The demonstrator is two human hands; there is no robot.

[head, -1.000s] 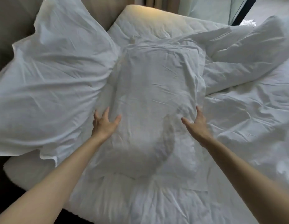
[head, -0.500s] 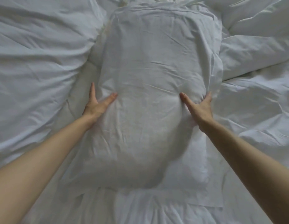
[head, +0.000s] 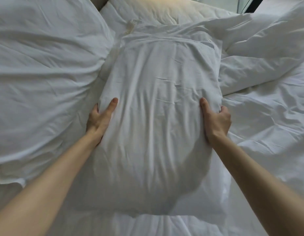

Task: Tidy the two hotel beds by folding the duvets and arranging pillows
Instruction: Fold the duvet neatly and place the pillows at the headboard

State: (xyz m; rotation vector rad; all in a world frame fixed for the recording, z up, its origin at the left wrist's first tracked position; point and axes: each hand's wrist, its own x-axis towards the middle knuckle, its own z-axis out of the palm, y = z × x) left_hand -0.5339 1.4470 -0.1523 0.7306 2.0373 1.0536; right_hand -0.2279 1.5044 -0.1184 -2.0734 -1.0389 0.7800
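A plump white pillow (head: 158, 116) lies lengthwise in the middle of the bed, its near end blurred and raised towards me. My left hand (head: 98, 118) grips its left edge, thumb on top and fingers tucked under the side. On the opposite edge my right hand (head: 216, 120) grips the same way, its fingers curled round the side. A second, larger white pillow (head: 42, 79) lies to the left, touching the held one. A rumpled white duvet (head: 270, 53) is bunched at the right.
The mattress's far end (head: 165, 9) shows warm light at the top. A dark window frame (head: 250, 4) stands at the top right. Creased white sheet (head: 267, 126) covers the bed on the right and in front.
Both hands went from lying flat at the pillow's sides to gripping its edges. The pillow has bulged and its near end has come up towards me.
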